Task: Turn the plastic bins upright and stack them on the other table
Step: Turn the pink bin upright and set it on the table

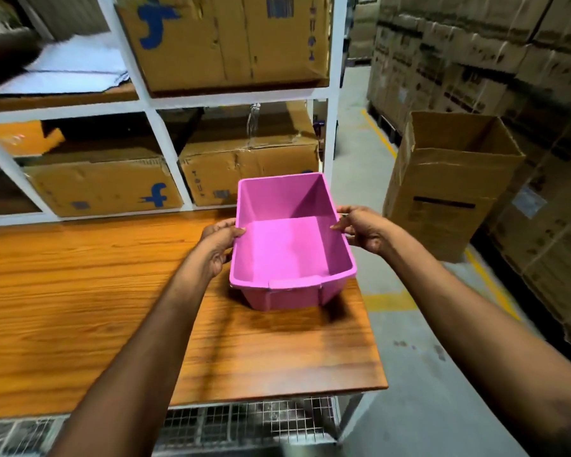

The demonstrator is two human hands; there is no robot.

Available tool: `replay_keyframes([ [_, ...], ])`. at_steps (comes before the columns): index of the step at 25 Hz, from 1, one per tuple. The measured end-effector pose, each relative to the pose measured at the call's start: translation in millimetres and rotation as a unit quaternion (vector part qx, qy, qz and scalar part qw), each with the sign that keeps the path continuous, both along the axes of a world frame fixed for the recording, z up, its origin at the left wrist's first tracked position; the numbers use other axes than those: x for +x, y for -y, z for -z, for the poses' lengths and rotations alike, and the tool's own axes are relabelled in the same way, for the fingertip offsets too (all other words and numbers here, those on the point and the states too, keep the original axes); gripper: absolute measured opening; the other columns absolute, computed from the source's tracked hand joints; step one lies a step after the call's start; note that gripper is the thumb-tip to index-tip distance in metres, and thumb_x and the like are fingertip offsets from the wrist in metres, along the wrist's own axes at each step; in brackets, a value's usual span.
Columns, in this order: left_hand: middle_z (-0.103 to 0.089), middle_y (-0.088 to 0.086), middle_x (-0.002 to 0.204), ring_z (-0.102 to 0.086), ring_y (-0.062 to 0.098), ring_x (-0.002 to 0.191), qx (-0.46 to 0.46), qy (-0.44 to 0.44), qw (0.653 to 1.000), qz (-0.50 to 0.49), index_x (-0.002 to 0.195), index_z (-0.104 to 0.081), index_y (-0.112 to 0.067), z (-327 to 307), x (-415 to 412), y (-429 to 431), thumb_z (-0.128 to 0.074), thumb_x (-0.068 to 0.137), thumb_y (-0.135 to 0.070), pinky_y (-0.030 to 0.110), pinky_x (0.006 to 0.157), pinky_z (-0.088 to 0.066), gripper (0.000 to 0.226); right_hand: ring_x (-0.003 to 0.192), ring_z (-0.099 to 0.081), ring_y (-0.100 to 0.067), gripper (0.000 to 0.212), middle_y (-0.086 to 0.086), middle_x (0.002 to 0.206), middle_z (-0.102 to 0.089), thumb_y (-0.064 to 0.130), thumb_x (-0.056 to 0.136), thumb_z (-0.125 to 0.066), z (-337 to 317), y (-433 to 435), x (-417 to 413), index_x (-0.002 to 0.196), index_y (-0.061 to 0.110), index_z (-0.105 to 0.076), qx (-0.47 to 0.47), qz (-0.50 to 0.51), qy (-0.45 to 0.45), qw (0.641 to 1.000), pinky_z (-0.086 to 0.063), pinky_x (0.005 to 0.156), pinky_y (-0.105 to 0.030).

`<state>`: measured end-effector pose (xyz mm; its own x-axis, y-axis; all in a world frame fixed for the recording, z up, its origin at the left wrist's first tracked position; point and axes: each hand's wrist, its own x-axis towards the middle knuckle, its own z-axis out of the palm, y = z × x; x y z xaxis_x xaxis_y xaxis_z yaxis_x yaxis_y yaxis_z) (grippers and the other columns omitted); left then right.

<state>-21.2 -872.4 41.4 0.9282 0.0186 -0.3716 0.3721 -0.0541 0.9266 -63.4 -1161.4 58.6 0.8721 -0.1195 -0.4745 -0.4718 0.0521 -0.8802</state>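
Under the near edge of the wooden table (pixel 80 291) there is a wire mesh (pixel 244 420). At the right end of the table a pink bin (pixel 287 249) is upright, its opening facing up; whether its bottom touches the wood I cannot tell. The left hand (pixel 220 245) grips its left rim, thumb inside. The right hand (pixel 363 230) grips the right rim in the same way. Behind stands a white shelf (pixel 152 103) with cardboard boxes (pixel 103 188). On the floor to the right is an open carton (pixel 449 186).
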Motion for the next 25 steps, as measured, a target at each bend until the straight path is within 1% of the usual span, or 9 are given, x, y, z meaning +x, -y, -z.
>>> replay_keyframes([
  [3, -0.075, 0.0, 0.101, -0.069, 0.015, 0.086, 0.004, 0.01, 1.0, -0.012, 0.133, -0.067, -0.017, 9, 9, -1, -0.063, 0.097, -0.006, 0.027, 0.067, -0.051, 0.038, 0.038, -0.058, 0.002, 0.05, 0.002, 0.085, -0.067, -0.016, 0.092, -0.046, -3, -2, -3, 0.123, 0.019, -0.064, 0.009, -0.009, 0.005, 1.0, -0.05, 0.046, -0.016],
  [7, -0.075, 0.01, 0.118, -0.069, 0.025, 0.101, -0.012, 0.008, 1.0, -0.022, 0.137, -0.065, -0.017, 17, 12, -3, -0.064, 0.097, -0.007, 0.04, 0.087, -0.058, 0.041, 0.033, -0.055, 0.002, 0.044, 0.007, 0.067, -0.071, -0.013, 0.094, -0.047, -3, -4, -4, 0.112, 0.023, -0.065, 0.026, -0.003, -0.002, 1.0, -0.052, 0.049, -0.019],
  [9, -0.074, 0.011, 0.12, -0.07, 0.025, 0.101, -0.017, 0.008, 1.0, -0.02, 0.138, -0.064, -0.016, 18, 14, -4, -0.064, 0.097, -0.007, 0.041, 0.089, -0.058, 0.041, 0.04, -0.059, 0.001, 0.044, 0.008, 0.069, -0.071, -0.013, 0.093, -0.049, -2, -5, -2, 0.11, 0.024, -0.066, 0.023, 0.005, -0.006, 1.0, -0.053, 0.05, -0.02],
  [12, -0.075, 0.01, 0.119, -0.071, 0.023, 0.098, -0.018, 0.005, 1.0, -0.014, 0.139, -0.062, -0.016, 17, 14, -5, -0.065, 0.097, -0.009, 0.034, 0.076, -0.059, 0.043, 0.054, -0.064, -0.002, 0.042, 0.005, 0.079, -0.071, -0.012, 0.092, -0.051, -2, -7, -4, 0.106, 0.023, -0.068, 0.019, 0.013, 0.0, 1.0, -0.054, 0.06, -0.024],
  [15, -0.075, 0.006, 0.118, -0.071, 0.018, 0.093, 0.003, 0.004, 1.0, -0.003, 0.139, -0.062, -0.018, 10, 10, -3, -0.064, 0.098, -0.012, 0.029, 0.066, -0.055, 0.041, 0.062, -0.064, -0.004, 0.04, 0.005, 0.081, -0.07, -0.012, 0.092, -0.053, -3, -8, -6, 0.1, 0.023, -0.069, 0.015, 0.021, 0.005, 1.0, -0.052, 0.061, -0.025],
  [19, -0.073, 0.006, 0.124, -0.068, 0.013, 0.089, 0.013, 0.007, 1.0, -0.021, 0.137, -0.062, -0.018, 4, -1, 0, -0.066, 0.099, -0.022, 0.025, 0.06, -0.048, 0.038, 0.096, -0.066, -0.012, 0.046, -0.001, 0.109, -0.072, -0.01, 0.089, -0.061, -3, -10, -8, 0.124, 0.02, -0.064, -0.002, 0.033, 0.019, 0.999, -0.05, 0.07, -0.027],
  [22, -0.071, 0.001, 0.123, -0.066, 0.015, 0.102, 0.001, 0.031, 0.997, -0.067, 0.133, -0.065, -0.018, -3, -21, -3, -0.07, 0.096, -0.031, 0.028, 0.076, -0.05, 0.039, 0.118, -0.059, -0.019, 0.056, -0.003, 0.125, -0.062, -0.005, 0.085, -0.071, -10, -13, -20, 0.134, 0.017, -0.059, -0.059, 0.088, 0.07, 0.992, -0.048, 0.079, -0.029],
  [24, -0.069, -0.002, 0.124, -0.063, 0.017, 0.114, -0.004, 0.065, 0.993, -0.101, 0.133, -0.064, -0.021, -12, -44, -12, -0.071, 0.095, -0.032, 0.035, 0.091, -0.05, 0.04, 0.114, -0.057, -0.019, 0.055, -0.003, 0.125, -0.057, -0.004, 0.085, -0.073, -21, -19, -39, 0.135, 0.015, -0.059, -0.101, 0.119, 0.138, 0.978, -0.047, 0.074, -0.024],
  [25, -0.068, -0.003, 0.125, -0.063, 0.015, 0.113, -0.008, 0.087, 0.99, -0.112, 0.134, -0.063, -0.022, -17, -60, -18, -0.071, 0.095, -0.033, 0.036, 0.093, -0.05, 0.041, 0.109, -0.059, -0.017, 0.053, -0.002, 0.122, -0.058, -0.003, 0.085, -0.073, -26, -24, -51, 0.133, 0.015, -0.06, -0.111, 0.123, 0.172, 0.971, -0.047, 0.07, -0.02],
])
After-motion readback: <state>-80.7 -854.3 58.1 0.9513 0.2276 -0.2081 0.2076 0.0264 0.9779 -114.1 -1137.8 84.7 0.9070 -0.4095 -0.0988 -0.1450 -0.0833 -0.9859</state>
